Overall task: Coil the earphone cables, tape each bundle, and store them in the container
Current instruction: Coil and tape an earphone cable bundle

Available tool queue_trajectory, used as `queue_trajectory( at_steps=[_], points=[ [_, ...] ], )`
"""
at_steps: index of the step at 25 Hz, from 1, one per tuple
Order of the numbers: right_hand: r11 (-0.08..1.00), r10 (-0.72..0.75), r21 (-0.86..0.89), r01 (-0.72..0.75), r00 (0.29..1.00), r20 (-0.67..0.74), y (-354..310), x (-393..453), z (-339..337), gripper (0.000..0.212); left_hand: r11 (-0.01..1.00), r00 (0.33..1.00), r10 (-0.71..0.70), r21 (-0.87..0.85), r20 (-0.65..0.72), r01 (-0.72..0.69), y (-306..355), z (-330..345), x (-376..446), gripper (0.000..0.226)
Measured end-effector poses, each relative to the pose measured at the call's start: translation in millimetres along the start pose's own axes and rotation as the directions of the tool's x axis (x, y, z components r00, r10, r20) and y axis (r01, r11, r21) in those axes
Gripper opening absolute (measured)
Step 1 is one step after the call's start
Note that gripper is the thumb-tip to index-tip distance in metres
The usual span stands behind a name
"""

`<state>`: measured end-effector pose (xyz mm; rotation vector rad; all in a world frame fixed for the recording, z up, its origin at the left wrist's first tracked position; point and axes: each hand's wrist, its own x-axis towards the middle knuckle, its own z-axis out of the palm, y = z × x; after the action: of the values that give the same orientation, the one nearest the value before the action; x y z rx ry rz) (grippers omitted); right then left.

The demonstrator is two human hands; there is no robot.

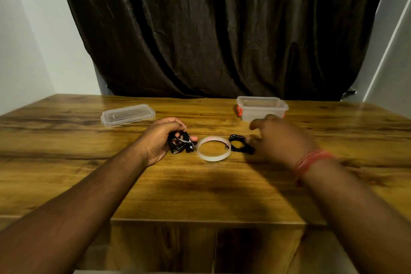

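1. Head view: my left hand (pixel 163 138) is curled around a coiled bundle of black earphone cable (pixel 179 145), holding it at the brown wood-grain table (pixel 200 187), just left of the clear ring-shaped tape roll (pixel 213 157).
2. A strip of clear tape shows across that bundle.
3. My right hand (pixel 281 138) is blurred, palm down with fingers spread loosely, gripping nothing that I can see; it hovers beside a second black earphone cable (pixel 239 144) lying just right of the tape roll.
4. A red thread band (pixel 311 161) circles my right wrist.
5. The clear plastic container with orange latches (pixel 262 108) stands open at the far right, behind my right hand.
6. Its clear flat lid (pixel 127 115) lies at the far left, well apart.
7. A dark brown curtain (pixel 222 29) hangs behind the table.
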<state>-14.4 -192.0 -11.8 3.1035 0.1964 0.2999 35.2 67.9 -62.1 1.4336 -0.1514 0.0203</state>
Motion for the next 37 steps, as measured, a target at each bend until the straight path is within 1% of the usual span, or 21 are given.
queue_trajectory(
  at_steps=[1,3,4,6,9,11,13,16,18,20,22,24,27,30,31,32,33,35,37],
  points=[
    [0.991,-0.108,0.078,0.111,0.993,-0.045,-15.7,-3.3,7.4,0.038,1.0,1.0,0.002,-0.01,-0.004,-0.002,-1.1,-2.6,-0.1,0.027],
    [0.947,-0.305,0.085,0.311,0.949,-0.082,-49.5,-11.1,29.7,0.033,0.999,1.0,0.001,-0.037,-0.015,-0.001,-3.9,-7.5,-0.2,0.026],
    [0.931,-0.346,0.086,0.355,0.932,-0.106,-57.8,-11.9,40.1,0.029,0.999,1.0,-0.001,-0.05,-0.018,0.001,-3.9,-9.4,-0.6,0.026],
    [0.923,-0.356,0.081,0.377,0.913,-0.198,-59.9,-8.8,52.5,0.025,0.998,1.0,-0.003,-0.071,-0.024,0.002,-2.5,-11.9,-1.0,0.026],
    [0.907,-0.344,0.141,0.397,0.892,-0.294,-48.9,-12.3,48.0,0.018,0.994,0.999,-0.008,-0.114,-0.036,0.004,1.2,-10.0,-1.1,0.032],
    [0.911,-0.282,0.201,0.36,0.899,-0.334,-27.2,-15.4,34.0,0.018,0.99,0.999,-0.008,-0.142,-0.031,0.004,3.0,-6.2,-1.0,0.032],
    [0.941,-0.166,0.226,0.251,0.927,-0.338,6.3,-13.2,21.2,0.025,0.989,1.0,-0.001,-0.149,-0.023,-0.002,4.6,-3.7,-0.1,0.031],
    [0.992,-0.032,0.108,0.058,0.973,-0.23,48.5,-0.3,17.6,0.027,0.989,1.0,0.0,-0.145,-0.018,-0.003,3.9,-5.4,-0.5,0.033],
    [0.998,0.008,0.06,0.002,0.985,-0.171,57.2,4.9,23.9,0.026,0.989,1.0,-0.005,-0.145,-0.02,0.002,1.9,-8.0,-2.4,0.033],
    [0.999,0.006,0.044,0.0,0.989,-0.146,58.9,3.8,28.3,0.021,0.989,1.0,-0.004,-0.145,-0.02,0.001,1.2,-8.4,-3.4,0.031],
    [0.997,-0.02,0.069,0.03,0.989,-0.144,58.4,-0.6,28.9,0.02,0.991,1.0,0.001,-0.134,-0.012,-0.003,1.7,-6.1,-2.8,0.029],
    [0.994,-0.025,0.1,0.038,0.992,-0.124,59.2,-6.0,31.0,0.023,0.991,1.0,0.005,-0.133,-0.001,-0.005,2.1,-2.6,-1.7,0.028],
    [0.995,0.018,0.102,-0.011,0.997,-0.072,66.0,-15.9,31.5,0.028,0.991,1.0,0.003,-0.135,0.021,0.0,0.6,2.6,-0.2,0.03],
    [0.995,0.008,0.105,0.003,0.995,-0.103,61.8,-15.5,22.2,0.031,0.99,0.998,0.009,-0.14,0.067,0.0,-0.6,10.4,-0.3,0.034],
    [0.983,-0.008,0.178,0.033,0.99,-0.139,51.0,-10.6,15.3,0.029,0.99,0.996,0.014,-0.141,0.085,-0.002,-0.8,13.5,-0.3,0.035],
    [0.952,-0.037,0.292,0.09,0.983,-0.181,35.7,-1.9,9.8,0.026,0.99,0.995,0.024,-0.143,0.101,-0.009,-0.4,16.1,0.0,0.036],
    [0.892,-0.083,0.42,0.165,0.975,-0.208,16.9,9.6,6.2,0.023,0.989,0.993,0.036,-0.144,0.113,-0.02,0.2,17.5,-0.2,0.033],
    [0.739,-0.185,0.617,0.271,0.962,-0.201,-20.0,31.0,7.9,0.023,0.991,0.989,0.063,-0.128,0.132,-0.046,-1.6,19.1,-1.6,0.021],
    [0.618,-0.252,0.733,0.285,0.955,-0.158,-41.2,46.4,22.0,0.021,0.994,0.988,0.094,-0.068,0.123,-0.086,-7.3,20.9,-4.3,0.01]
  ],
)
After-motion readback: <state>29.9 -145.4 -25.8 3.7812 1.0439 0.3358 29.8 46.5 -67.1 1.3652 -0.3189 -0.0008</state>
